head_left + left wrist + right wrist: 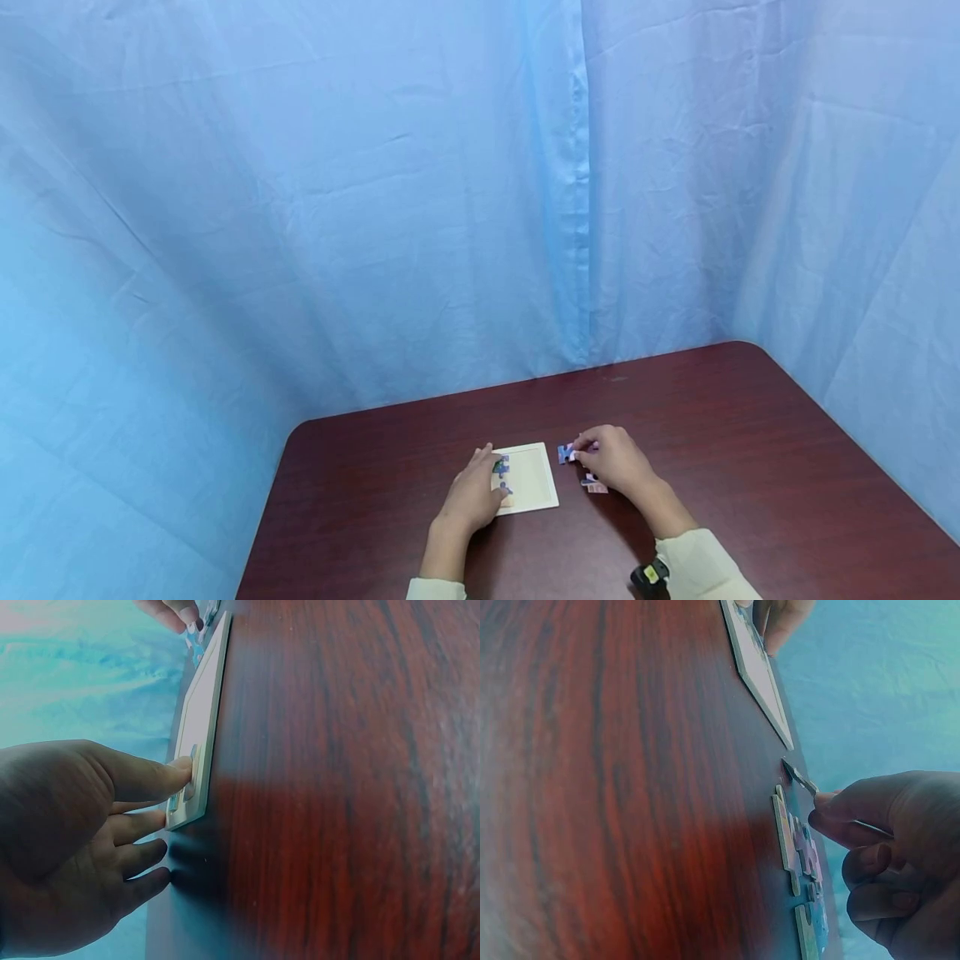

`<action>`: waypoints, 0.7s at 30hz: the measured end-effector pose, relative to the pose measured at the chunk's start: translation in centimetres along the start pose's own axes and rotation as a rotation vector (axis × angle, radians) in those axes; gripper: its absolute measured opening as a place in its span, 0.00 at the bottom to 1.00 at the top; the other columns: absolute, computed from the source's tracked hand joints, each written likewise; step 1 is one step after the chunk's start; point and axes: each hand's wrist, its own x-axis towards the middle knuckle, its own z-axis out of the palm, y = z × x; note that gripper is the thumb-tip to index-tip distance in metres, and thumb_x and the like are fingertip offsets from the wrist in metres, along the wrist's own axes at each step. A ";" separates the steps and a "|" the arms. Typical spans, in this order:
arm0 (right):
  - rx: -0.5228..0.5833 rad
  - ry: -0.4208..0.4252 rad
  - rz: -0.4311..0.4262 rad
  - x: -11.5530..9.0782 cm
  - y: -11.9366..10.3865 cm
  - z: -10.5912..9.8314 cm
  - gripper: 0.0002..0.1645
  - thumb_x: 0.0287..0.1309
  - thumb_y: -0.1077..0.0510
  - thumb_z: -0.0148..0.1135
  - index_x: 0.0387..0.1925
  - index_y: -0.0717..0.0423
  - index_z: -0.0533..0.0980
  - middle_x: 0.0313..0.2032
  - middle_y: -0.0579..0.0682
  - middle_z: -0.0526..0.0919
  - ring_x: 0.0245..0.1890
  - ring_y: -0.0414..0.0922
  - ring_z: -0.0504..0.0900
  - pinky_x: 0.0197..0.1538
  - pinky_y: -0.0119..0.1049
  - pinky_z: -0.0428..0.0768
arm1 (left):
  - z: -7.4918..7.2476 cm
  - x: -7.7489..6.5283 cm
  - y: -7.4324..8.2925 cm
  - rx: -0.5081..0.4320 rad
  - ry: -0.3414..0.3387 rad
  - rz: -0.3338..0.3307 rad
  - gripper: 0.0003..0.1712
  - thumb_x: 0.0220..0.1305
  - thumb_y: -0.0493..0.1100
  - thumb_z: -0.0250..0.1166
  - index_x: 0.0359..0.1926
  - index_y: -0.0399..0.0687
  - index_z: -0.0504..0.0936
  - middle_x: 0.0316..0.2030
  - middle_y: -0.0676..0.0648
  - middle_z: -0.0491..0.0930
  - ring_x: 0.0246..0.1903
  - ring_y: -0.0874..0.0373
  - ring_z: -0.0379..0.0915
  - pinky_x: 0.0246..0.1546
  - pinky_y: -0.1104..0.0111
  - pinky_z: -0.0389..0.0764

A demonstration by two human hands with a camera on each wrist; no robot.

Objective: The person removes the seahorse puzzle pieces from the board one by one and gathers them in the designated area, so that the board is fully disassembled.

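Note:
A pale puzzle tray [536,480] with a raised rim lies on the table. My left hand [472,492] rests along its left side, with fingers extended and spread. In the left wrist view, the thumb presses on a puzzle piece inside the tray, and another finger is at the tray's edge. More blue patterned pieces [503,464] lie in the tray, partly under this hand. To the right of the tray, my right hand [611,458] pinches a puzzle piece [801,778] between thumb and forefinger, tilted close over the table. Several loose pieces [801,847] lie beneath that hand.
The dark red wood-grain table [420,425] has rounded far corners. Light blue curtains [450,208] hang behind it and at both sides. A black device with a yellow mark [651,575] is worn on the right wrist, beside a cream sleeve [701,567].

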 end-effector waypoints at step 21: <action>0.003 0.023 -0.013 0.0 0.8 -0.4 0.10 0.54 0.64 0.75 0.23 0.48 0.84 0.33 0.47 0.88 0.30 0.39 0.78 0.34 0.32 0.77 | 0.3 0.0 -0.4 -0.012 0.032 -0.019 0.25 0.68 0.39 0.72 0.64 0.41 0.79 0.78 0.37 0.67 0.80 0.40 0.61 0.78 0.44 0.66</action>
